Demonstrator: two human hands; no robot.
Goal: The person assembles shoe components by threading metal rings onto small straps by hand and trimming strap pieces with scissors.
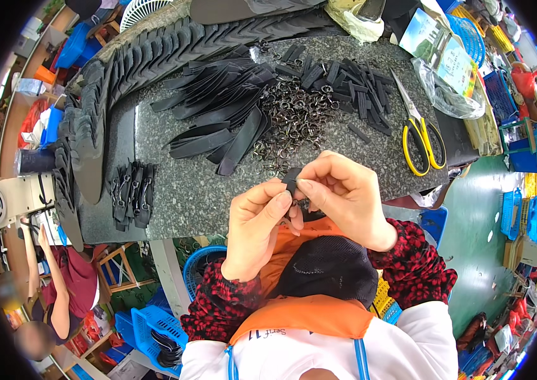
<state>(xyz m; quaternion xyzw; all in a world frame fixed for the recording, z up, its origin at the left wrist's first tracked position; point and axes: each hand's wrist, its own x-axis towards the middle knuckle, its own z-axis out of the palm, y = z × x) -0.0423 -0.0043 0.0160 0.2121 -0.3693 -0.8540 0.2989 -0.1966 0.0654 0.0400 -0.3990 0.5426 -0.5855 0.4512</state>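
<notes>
Just beyond the table's near edge, a small black strip [292,180] is pinched between the fingertips of both hands. My left hand [257,218] grips it from the left, with thumb and forefinger pressed together. From the right, my right hand [349,195] closes thumb and finger on the same strip. Whether a metal piece is on it is hidden by the fingers. Past my hands lies a heap of small metal clasps [297,114]. Short black strips [370,92] are scattered to its right, and longer black strips [208,136] fan out to its left.
Yellow-handled scissors [423,136] lie on the speckled stone tabletop [186,202] at right. A bundle of black straps with metal hooks [133,193] sits at left. Overlapping dark flat pieces [154,54] line the far and left edges. Another person [72,278] works at lower left.
</notes>
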